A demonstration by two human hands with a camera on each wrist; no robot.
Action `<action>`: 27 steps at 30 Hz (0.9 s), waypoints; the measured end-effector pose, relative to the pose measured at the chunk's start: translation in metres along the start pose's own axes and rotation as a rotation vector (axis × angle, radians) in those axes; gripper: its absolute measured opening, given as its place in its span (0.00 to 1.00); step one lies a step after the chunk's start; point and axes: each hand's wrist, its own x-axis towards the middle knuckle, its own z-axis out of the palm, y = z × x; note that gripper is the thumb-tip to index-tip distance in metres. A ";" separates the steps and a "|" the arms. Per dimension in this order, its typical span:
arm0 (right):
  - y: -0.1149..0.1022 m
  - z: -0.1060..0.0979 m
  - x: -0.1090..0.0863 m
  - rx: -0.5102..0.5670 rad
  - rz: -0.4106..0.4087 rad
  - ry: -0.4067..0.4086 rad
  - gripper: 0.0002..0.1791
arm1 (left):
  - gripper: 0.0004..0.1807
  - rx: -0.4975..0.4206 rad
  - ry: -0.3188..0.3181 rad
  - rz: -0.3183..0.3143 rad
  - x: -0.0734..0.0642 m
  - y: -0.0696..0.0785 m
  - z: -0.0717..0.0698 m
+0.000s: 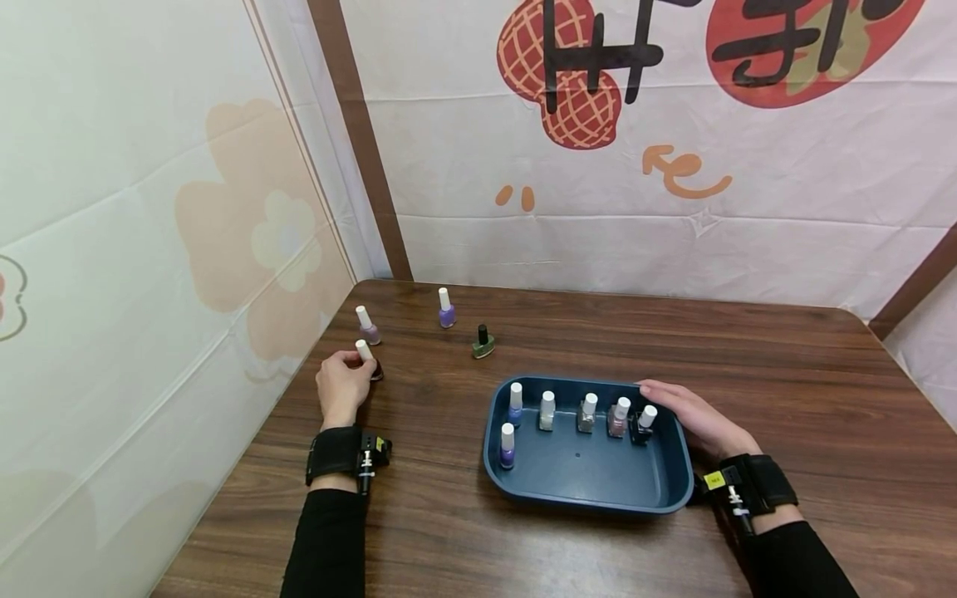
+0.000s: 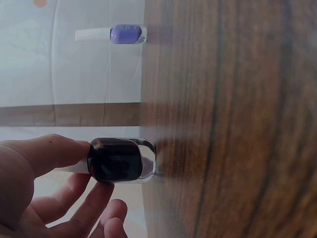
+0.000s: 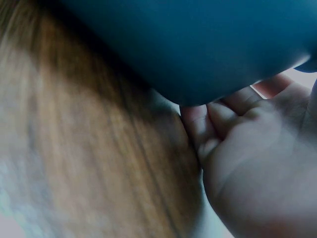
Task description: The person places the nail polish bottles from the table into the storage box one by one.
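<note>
My left hand (image 1: 345, 384) pinches a nail polish bottle (image 2: 116, 159) between thumb and fingers, at the table's left side. The bottle has a white cap and very dark polish; its base is at or just above the tabletop. Beyond it stands a mauve nail polish bottle (image 1: 366, 325). My right hand (image 1: 699, 418) rests against the far right corner of a blue tray (image 1: 591, 502), its fingers along the outer wall in the right wrist view. Inside the tray, several white-capped bottles stand in a row along the far side, with a purple one (image 1: 507, 447) nearer at the left.
A purple nail polish bottle (image 1: 446, 309) and a dark green one with a black cap (image 1: 483, 342) stand on the wooden table (image 1: 419, 515) behind the tray. Printed cloth walls (image 1: 463, 149) rise at the left and back.
</note>
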 end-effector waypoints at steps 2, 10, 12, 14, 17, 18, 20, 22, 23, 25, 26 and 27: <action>0.001 0.000 0.000 0.001 0.000 -0.003 0.37 | 0.19 0.004 0.001 -0.002 0.000 0.000 0.000; 0.001 0.000 0.000 0.006 0.003 0.002 0.37 | 0.19 0.003 -0.002 -0.001 -0.001 0.000 0.001; 0.001 0.000 0.000 0.007 0.001 0.002 0.37 | 0.19 0.005 -0.004 -0.002 -0.001 0.001 0.001; 0.001 0.000 0.000 0.008 0.000 0.001 0.36 | 0.18 0.009 0.000 0.001 -0.001 0.002 0.001; 0.001 -0.001 0.000 0.006 -0.003 -0.004 0.36 | 0.18 0.012 0.003 0.004 -0.001 0.003 0.002; 0.001 -0.001 0.000 0.005 -0.004 -0.004 0.36 | 0.18 0.014 0.004 0.007 -0.001 0.003 0.001; 0.002 -0.001 0.000 -0.001 -0.005 -0.003 0.36 | 0.18 0.015 0.005 0.013 -0.002 0.004 0.001; 0.002 -0.001 0.000 -0.005 -0.004 0.001 0.36 | 0.18 0.018 0.002 0.018 -0.002 0.005 0.001; 0.002 -0.001 0.000 -0.005 -0.004 0.002 0.36 | 0.18 0.020 -0.002 0.017 -0.003 0.006 0.000; 0.002 -0.001 0.000 -0.004 -0.003 0.003 0.36 | 0.18 0.021 -0.009 0.020 -0.003 0.008 -0.001; 0.002 -0.001 0.000 -0.003 -0.002 0.003 0.36 | 0.18 0.022 -0.012 0.023 -0.003 0.009 -0.001; 0.002 -0.001 0.001 -0.002 -0.002 0.003 0.36 | 0.18 0.022 -0.015 0.027 -0.004 0.011 -0.002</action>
